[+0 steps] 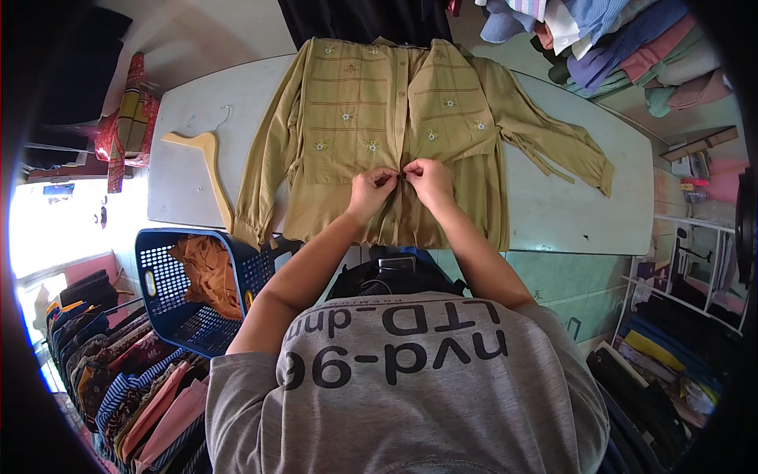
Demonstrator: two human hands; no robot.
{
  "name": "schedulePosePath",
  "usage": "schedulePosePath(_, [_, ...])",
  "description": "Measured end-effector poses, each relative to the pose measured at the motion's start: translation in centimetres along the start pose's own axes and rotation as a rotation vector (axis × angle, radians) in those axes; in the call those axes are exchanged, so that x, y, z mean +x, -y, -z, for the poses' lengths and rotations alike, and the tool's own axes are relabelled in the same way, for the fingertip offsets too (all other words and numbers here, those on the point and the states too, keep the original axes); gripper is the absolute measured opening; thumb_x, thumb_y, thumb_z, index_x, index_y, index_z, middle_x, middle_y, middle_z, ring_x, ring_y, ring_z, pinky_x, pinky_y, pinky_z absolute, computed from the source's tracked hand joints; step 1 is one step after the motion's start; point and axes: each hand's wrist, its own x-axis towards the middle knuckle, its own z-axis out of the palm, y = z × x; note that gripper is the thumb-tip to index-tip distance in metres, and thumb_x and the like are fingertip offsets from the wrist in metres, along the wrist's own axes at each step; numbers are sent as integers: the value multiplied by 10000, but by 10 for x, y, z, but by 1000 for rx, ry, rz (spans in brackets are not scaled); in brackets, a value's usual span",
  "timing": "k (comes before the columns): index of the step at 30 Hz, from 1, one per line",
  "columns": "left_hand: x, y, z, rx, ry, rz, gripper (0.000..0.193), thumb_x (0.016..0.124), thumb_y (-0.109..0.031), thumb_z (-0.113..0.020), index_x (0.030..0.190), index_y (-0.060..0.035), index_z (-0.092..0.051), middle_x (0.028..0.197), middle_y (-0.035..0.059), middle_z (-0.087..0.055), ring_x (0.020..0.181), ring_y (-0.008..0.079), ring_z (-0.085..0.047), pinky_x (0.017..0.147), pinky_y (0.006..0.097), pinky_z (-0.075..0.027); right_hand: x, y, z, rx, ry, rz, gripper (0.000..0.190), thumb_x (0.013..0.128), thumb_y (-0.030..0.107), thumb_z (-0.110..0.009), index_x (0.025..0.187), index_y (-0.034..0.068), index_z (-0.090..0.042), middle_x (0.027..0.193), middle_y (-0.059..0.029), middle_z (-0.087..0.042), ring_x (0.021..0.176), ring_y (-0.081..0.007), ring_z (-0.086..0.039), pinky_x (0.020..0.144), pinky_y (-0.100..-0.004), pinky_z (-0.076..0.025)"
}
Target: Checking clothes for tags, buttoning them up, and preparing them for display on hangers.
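Note:
An olive-tan long-sleeved blouse [349, 89] with embroidered flowers and stitched lines lies spread on a white table [568, 219], its hem at the near edge. At the middle of its button placket, my left hand [374, 188] pinches one edge of the cloth between thumb and fingers. My right hand [429, 181] pinches the placket just beside it, the fingertips of both hands almost touching. Buttons show on the placket above and below; whether one lies between my fingers is hidden. A wooden clothes hanger [207, 145] with a metal hook lies left of the blouse, partly by its sleeve.
A blue perforated plastic basket [145, 296] with an orange-brown cloth [207, 272] stands below the table's left part. Garments hang on a rack [130, 391] at lower left. Folded clothes [639, 53] are piled at upper right, and a white metal rack [687, 278] stands at right.

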Motion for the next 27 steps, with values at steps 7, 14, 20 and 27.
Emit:
schedulePosePath(7, [3,3,-1,53,58,-89,176,772,-15,-595,945,-4,-625,820,97,-663,751,130,-637,695,245,-502,0,-5,-5,-10,-59,2,108,706,91,-642,802,43,-635,710,-87,-652,641,-176,-632,605,-277,-485])
schedulePosePath(14, [7,1,-2,48,96,-19,183,762,-1,-617,945,3,-624,872,87,-663,779,122,-637,716,240,-507,-7,5,-8,-96,-76,56,100,704,115,-621,791,67,-608,717,-83,-640,674,-259,-623,609,-352,-488])
schedulePosePath(20, [13,4,0,-108,129,107,163,765,12,-609,927,17,-623,864,88,-658,796,118,-626,716,235,-501,-2,-13,-9,-35,-132,96,97,681,84,-633,762,67,-583,663,-87,-618,625,-273,-609,583,-377,-478])
schedulePosePath(27, [5,-19,21,143,108,16,211,744,-71,-628,955,-75,-634,928,92,-643,842,223,-627,758,295,-499,-12,-5,5,-267,-208,288,198,690,94,-641,886,82,-616,984,-92,-604,908,-286,-561,761,-366,-447])
